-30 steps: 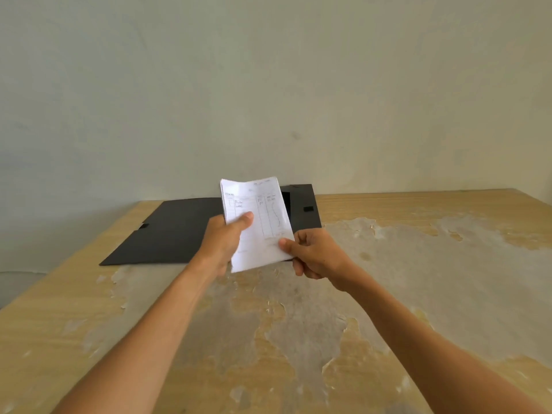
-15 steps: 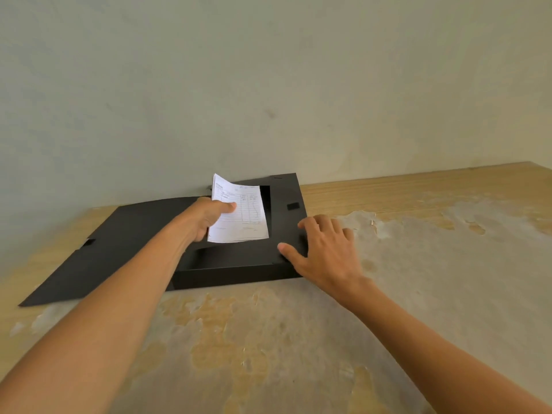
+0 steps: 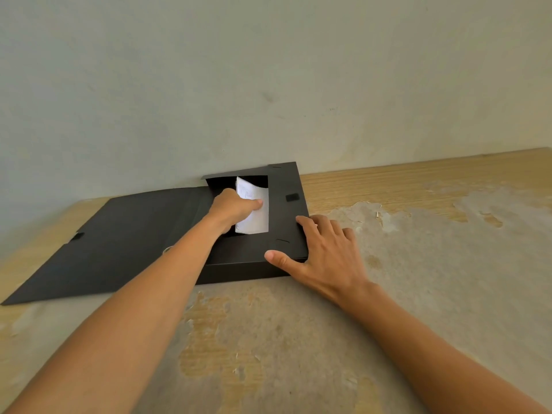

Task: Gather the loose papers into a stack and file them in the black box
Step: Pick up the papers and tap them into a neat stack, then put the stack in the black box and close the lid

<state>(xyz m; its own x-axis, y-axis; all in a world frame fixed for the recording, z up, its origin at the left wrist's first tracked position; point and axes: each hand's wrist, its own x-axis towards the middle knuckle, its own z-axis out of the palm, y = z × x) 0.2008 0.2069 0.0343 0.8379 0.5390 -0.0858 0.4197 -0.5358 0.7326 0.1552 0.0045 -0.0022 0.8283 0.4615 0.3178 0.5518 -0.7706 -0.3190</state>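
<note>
The black box (image 3: 286,234) lies open on the table against the wall, its lid (image 3: 119,234) folded flat to the left. A white stack of papers (image 3: 257,216) stands tilted inside the box's opening, its far edge curling upward. My left hand (image 3: 233,209) reaches into the box and grips the papers, thumb on top. My right hand (image 3: 322,252) rests flat on the box's near right corner, fingers spread, holding nothing.
The worn wooden table (image 3: 418,264) has patchy peeled veneer. A pale wall (image 3: 268,85) rises right behind the box. A black fastener patch (image 3: 292,197) sits on the box's right flap, another (image 3: 77,236) on the lid's left edge.
My left hand has carried the papers from the air down into the box. My right hand let go of them and settled on the box's corner. The view has moved closer.
</note>
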